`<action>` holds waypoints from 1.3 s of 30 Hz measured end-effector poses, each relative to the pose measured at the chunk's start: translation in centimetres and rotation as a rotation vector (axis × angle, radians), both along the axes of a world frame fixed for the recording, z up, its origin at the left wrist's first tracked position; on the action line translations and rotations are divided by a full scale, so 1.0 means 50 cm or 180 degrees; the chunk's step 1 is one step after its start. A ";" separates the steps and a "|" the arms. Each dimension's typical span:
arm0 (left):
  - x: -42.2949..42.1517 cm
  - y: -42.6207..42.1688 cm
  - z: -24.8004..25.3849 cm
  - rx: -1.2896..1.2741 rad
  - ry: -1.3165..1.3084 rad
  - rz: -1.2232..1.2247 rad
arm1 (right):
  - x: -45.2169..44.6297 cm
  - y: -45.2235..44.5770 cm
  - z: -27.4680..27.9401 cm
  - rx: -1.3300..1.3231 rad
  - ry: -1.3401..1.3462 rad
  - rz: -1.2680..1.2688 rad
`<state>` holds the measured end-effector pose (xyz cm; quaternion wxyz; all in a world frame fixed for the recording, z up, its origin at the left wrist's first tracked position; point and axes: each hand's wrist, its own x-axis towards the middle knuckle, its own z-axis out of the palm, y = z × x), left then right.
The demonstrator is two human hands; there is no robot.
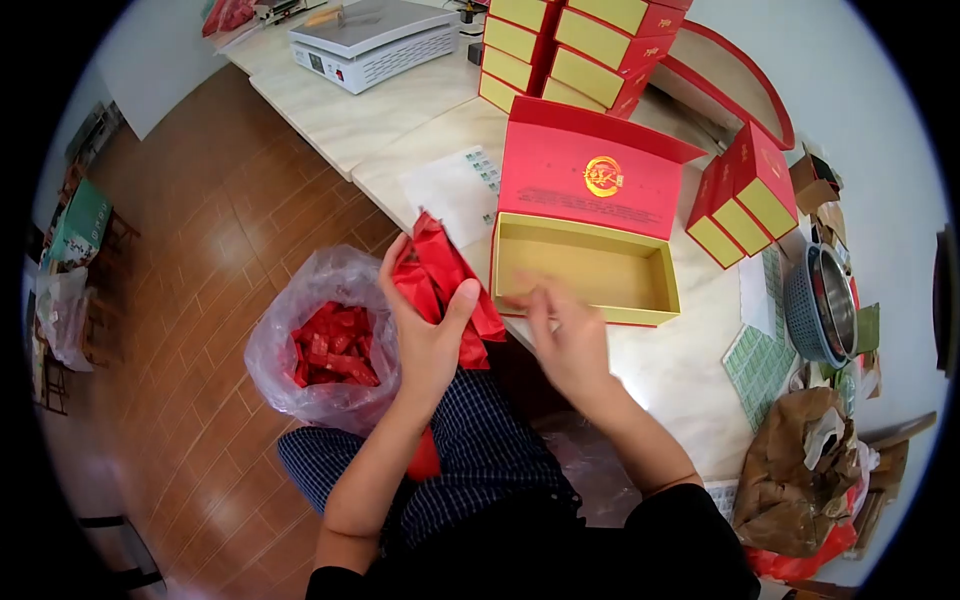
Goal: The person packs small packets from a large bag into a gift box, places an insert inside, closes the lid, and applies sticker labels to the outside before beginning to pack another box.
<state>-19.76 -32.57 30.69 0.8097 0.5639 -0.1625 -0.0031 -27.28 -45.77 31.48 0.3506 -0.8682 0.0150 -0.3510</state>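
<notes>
My left hand (428,325) is closed around several shiny red foil packets (438,262), held above my lap at the table's edge. An open red gift box (590,262) with a yellow inside stands in front of me; its lid is tipped back and shows a gold emblem. No packets can be seen in the box. Over its near left corner is my right hand (568,345), its fingers smeared by motion. To the left of my knee, a clear plastic bag (275,345) holds many more red packets (338,345).
Stacked red and yellow boxes (580,45) stand at the back, with more boxes (745,195) on the right. A hot-plate-like device (375,40) sits far left on the table. Sticker sheets (760,365), a blue basket (812,305) and a brown bag (795,470) are at right.
</notes>
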 end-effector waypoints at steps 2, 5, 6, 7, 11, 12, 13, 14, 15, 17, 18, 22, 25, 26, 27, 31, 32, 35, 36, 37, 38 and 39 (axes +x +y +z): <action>0.019 -0.020 0.016 0.0287 -0.0400 -0.0332 | 0.012 -0.037 0.050 0.0718 0.0646 0.0016; 0.041 -0.077 0.034 0.0211 -0.0618 -0.0865 | 0.048 -0.085 0.097 0.1373 0.0629 0.0411; 0.048 -0.096 0.043 0.0354 -0.0590 -0.1178 | 0.058 -0.100 0.106 0.1471 0.0679 0.0501; 0.055 -0.115 0.051 0.0501 -0.0564 -0.1492 | 0.065 -0.113 0.112 0.1569 0.0727 0.0588; 0.094 -0.168 0.070 0.0730 -0.0522 -0.1732 | 0.091 -0.153 0.103 0.1441 0.0136 0.0632; 0.102 -0.180 0.068 0.0841 -0.0525 -0.1806 | 0.093 -0.159 0.101 0.1442 0.0147 0.0630; 0.108 -0.188 0.065 0.0957 -0.0516 -0.1884 | 0.095 -0.167 0.099 0.1557 0.0226 0.0634; 0.113 -0.193 0.060 0.0964 -0.0486 -0.1895 | 0.096 -0.173 0.093 0.1681 0.0309 0.0633; 0.117 -0.196 0.055 0.1127 -0.0436 -0.1872 | 0.097 -0.178 0.083 0.1701 0.0324 0.0615; 0.125 -0.203 0.023 0.1264 -0.0487 -0.1805 | 0.104 -0.185 0.055 0.2120 0.0659 0.0421; 0.127 -0.202 0.012 0.1275 -0.0480 -0.1836 | 0.107 -0.188 0.040 0.2266 0.0766 0.0345; 0.125 -0.186 -0.021 0.2007 -0.1397 -0.0749 | 0.125 -0.183 -0.025 0.2001 0.0488 0.0310; 0.132 -0.182 -0.043 0.2321 -0.1615 -0.0216 | 0.122 -0.168 -0.027 0.2099 0.0710 0.0096; 0.133 -0.180 -0.046 0.2324 -0.1609 -0.0219 | 0.121 -0.167 -0.027 0.2102 0.0716 0.0094; 0.132 -0.176 -0.038 0.2353 -0.1423 -0.0396 | 0.120 -0.167 -0.028 0.1927 0.0749 0.0043; 0.121 -0.173 -0.046 0.2116 -0.1495 -0.0437 | 0.119 -0.166 -0.028 0.1713 0.0880 -0.0111; 0.113 -0.172 -0.051 0.2116 -0.1494 -0.0438 | 0.119 -0.166 -0.029 0.1713 0.0881 -0.0111; 0.087 -0.169 -0.058 0.2424 -0.1501 -0.0160 | 0.118 -0.163 -0.035 0.1567 0.0853 -0.0178; 0.084 -0.168 -0.054 0.2426 -0.1488 -0.0159 | 0.118 -0.162 -0.034 0.1535 0.0877 -0.0200; 0.080 -0.168 -0.051 0.2407 -0.1435 -0.0143 | 0.118 -0.162 -0.034 0.1498 0.0900 -0.0219; 0.079 -0.168 -0.049 0.2386 -0.1384 -0.0128 | 0.119 -0.163 -0.037 0.1492 0.0908 -0.0215; 0.079 -0.168 -0.049 0.2381 -0.1378 -0.0128 | 0.120 -0.165 -0.041 0.1344 0.0825 -0.0190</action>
